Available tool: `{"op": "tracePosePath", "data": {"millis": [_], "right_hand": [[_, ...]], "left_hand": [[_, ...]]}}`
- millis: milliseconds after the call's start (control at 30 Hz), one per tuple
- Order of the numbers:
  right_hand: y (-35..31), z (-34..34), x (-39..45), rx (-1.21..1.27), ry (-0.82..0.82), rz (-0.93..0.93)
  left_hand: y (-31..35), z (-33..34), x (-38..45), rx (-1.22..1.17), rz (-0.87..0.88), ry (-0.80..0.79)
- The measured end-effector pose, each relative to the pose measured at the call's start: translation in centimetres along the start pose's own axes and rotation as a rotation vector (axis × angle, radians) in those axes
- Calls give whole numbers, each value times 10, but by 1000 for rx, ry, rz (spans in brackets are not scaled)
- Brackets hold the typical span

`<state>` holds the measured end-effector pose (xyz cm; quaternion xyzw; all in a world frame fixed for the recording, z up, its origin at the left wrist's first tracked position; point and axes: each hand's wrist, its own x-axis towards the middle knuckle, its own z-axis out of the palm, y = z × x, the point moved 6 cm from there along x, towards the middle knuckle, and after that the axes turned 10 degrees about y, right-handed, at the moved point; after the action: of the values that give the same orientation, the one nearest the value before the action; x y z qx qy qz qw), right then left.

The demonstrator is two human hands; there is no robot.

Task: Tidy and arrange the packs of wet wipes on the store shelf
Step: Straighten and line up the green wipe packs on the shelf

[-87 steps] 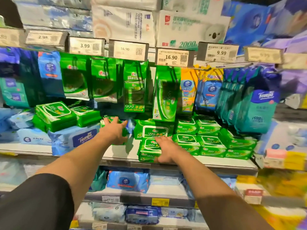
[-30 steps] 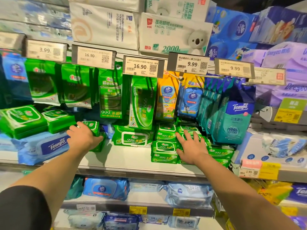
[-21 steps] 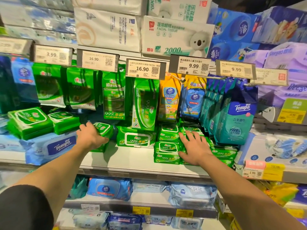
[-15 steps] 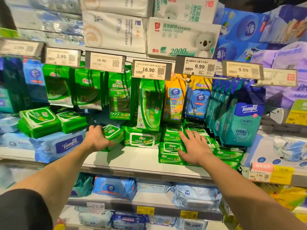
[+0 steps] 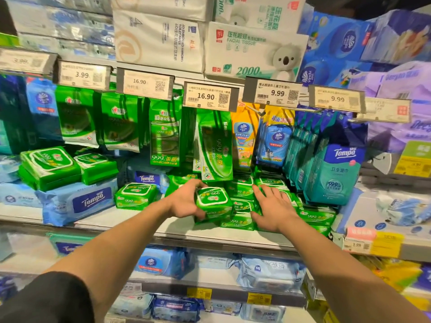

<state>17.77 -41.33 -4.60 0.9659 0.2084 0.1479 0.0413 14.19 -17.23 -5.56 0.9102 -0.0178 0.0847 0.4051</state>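
Observation:
My left hand (image 5: pixel 186 202) grips a small green wet wipes pack (image 5: pixel 213 202) and holds it just above the white shelf (image 5: pixel 210 234), right beside a stack of flat green packs (image 5: pixel 242 206). My right hand (image 5: pixel 274 207) lies flat with fingers spread on that stack. Another small green pack (image 5: pixel 135 195) sits alone on the shelf to the left. Two bigger green packs (image 5: pixel 50 166) rest on a blue Tempo pack (image 5: pixel 79 201) at far left. Part of the stack is hidden under my right hand.
Green, yellow and blue wipe packs hang from hooks (image 5: pixel 214 145) above the shelf, under price tags (image 5: pixel 210 96). Teal Tempo packs (image 5: pixel 333 173) stand at the right. Tissue bundles (image 5: pixel 254 50) fill the top shelf. Blue packs (image 5: pixel 163 262) lie on the lower shelves.
My left hand has carried a small green pack from the left part of the shelf rightward to the stack. My right hand has stayed on the stack.

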Motion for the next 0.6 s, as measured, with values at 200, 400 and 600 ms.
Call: {"op": "tracePosePath", "data": {"millis": [200,400,600], "right_hand": [[23,4,-15,25,-42,55],[26,6,-18,54,-36,45],[27,8,-14,62,-40,50]], "left_hand": [[4,37,26,-109,-81,-14],[19,52,42,-24,72,-176],[38,74,52,99,250,-166]]}}
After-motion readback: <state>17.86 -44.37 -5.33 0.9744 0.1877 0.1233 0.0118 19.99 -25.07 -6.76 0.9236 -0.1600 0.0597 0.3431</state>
